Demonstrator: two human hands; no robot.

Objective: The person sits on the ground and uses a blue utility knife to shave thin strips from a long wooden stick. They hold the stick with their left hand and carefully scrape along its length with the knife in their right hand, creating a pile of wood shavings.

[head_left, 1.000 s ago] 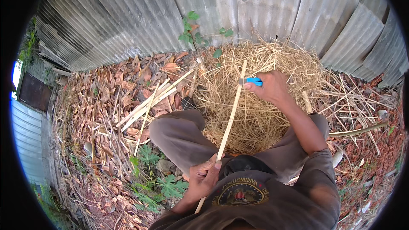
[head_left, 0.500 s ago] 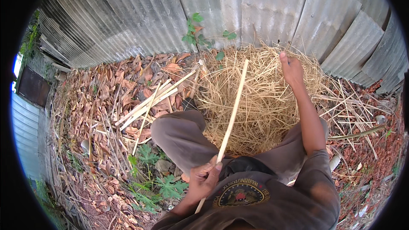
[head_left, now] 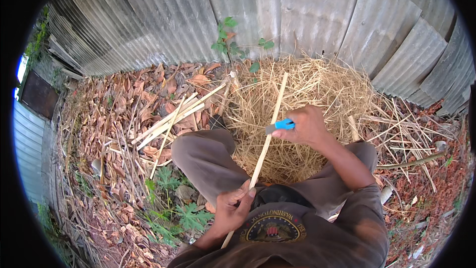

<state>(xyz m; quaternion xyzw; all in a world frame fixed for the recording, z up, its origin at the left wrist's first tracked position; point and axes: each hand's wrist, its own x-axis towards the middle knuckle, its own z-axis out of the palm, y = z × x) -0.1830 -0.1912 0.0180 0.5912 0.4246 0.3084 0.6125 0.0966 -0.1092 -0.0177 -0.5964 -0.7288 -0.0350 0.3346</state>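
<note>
My left hand (head_left: 235,205) is closed round the lower part of a long, pale strip of split wood or bamboo (head_left: 267,144). The strip slants up and away from my lap, its far end over the straw. In my right hand (head_left: 308,128) is a blue-handled knife (head_left: 282,125), apparently a utility knife, with its grey blade at the upper half of the strip. The blade seems to touch the strip. Below the knife lies a heap of thin straw-like shavings (head_left: 297,161) between my bent legs.
Several pale strips (head_left: 173,121) lie on dry leaves to the left. More thin sticks (head_left: 401,129) are scattered to the right. Corrugated metal sheets (head_left: 238,15) form a wall beyond the heap. Small green plants (head_left: 191,216) grow by my left knee.
My right hand has come down and left from beyond the heap to the strip, and the blue knife now shows. My left hand keeps its grip in nearly the same place.
</note>
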